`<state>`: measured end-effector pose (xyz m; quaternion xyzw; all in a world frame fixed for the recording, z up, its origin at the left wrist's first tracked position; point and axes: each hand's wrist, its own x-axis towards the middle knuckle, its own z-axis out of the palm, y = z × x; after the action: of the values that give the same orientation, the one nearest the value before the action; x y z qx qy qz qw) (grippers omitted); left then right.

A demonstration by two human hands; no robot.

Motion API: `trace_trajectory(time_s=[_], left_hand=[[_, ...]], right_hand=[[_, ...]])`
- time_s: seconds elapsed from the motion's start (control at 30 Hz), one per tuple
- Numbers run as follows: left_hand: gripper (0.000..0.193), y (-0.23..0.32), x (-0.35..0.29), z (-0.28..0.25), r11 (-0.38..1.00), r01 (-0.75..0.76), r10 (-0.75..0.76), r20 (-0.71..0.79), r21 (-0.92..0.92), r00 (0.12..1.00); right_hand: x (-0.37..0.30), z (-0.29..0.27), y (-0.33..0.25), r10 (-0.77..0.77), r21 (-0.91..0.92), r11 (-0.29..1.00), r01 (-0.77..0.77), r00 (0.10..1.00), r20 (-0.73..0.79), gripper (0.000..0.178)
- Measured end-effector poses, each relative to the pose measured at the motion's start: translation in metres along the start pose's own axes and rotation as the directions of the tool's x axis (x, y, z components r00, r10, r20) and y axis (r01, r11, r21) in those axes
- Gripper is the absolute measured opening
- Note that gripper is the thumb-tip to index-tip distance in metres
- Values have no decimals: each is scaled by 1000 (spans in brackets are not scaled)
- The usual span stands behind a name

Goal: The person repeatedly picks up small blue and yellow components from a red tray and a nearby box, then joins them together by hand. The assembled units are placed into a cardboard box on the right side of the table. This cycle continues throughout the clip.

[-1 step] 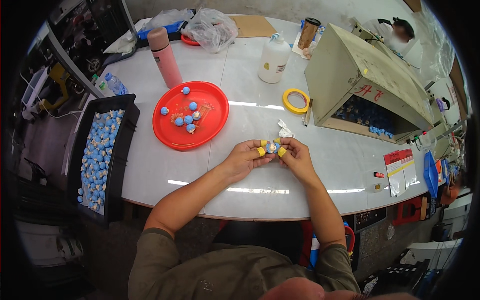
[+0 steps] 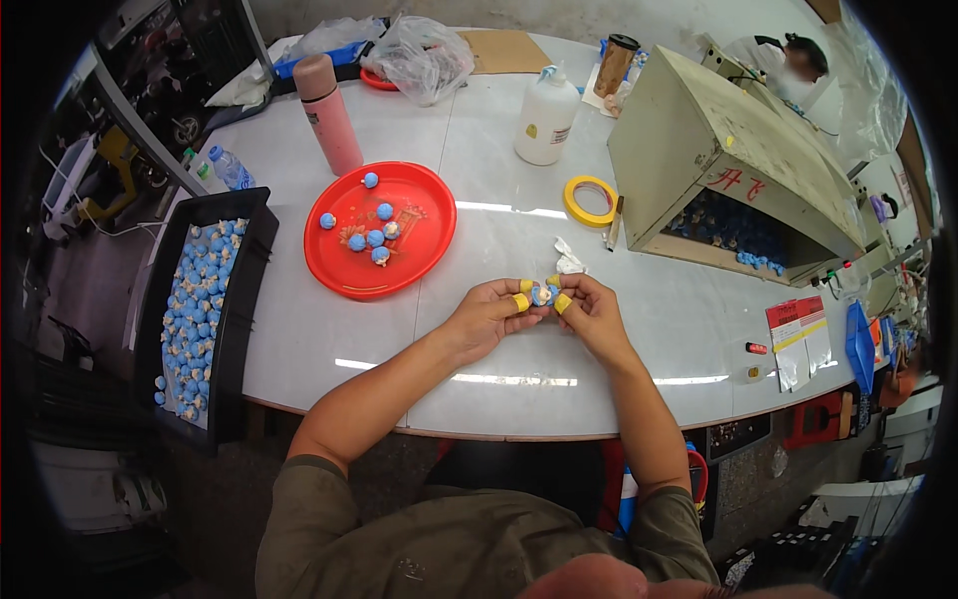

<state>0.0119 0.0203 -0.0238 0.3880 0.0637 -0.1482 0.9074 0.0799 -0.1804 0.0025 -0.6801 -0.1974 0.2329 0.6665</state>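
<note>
Between my two hands, over the table, is a small blue-and-cream figurine piece (image 2: pixel 544 295). My left hand (image 2: pixel 489 314) pinches it from the left and my right hand (image 2: pixel 593 317) from the right. Yellow tape wraps the thumb and a fingertip of each hand. Fingers cover part of the piece, so its exact shape is hard to make out. Just beyond the hands lies a crumpled white tissue (image 2: pixel 570 257). To the left, a red round tray (image 2: pixel 339 265) holds several blue ball-shaped pieces (image 2: pixel 375 239), some with cream parts.
A black bin (image 2: pixel 259 225) full of similar blue pieces stands at the far left. Behind the tray is a pink flask (image 2: pixel 334 125). A white bottle (image 2: pixel 547 120), yellow tape roll (image 2: pixel 570 203) and marker (image 2: pixel 615 225) lie beyond my hands. An open-fronted beige box (image 2: pixel 664 130) stands right; another person sits behind it.
</note>
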Motion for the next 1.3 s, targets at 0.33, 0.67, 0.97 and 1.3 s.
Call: trace_trajectory(time_s=[0.33,0.67,0.97,1.3], left_hand=[[23,-8,-1,4,992,-74,77,-23,103,997],[23,-12,0,2,982,-108,111,-10,157,994],[24,-15,1,2,975,-127,134,-24,182,991],[25,-20,2,1,962,-155,165,-28,227,986]], right_hand=[[-3,1,-11,54,-5,999,-54,997,52,23],[-2,1,-2,-37,-93,995,40,999,35,20],[-5,1,-5,10,-116,993,-9,1000,11,18],[-6,4,-4,11,-162,987,-12,1000,-5,18]])
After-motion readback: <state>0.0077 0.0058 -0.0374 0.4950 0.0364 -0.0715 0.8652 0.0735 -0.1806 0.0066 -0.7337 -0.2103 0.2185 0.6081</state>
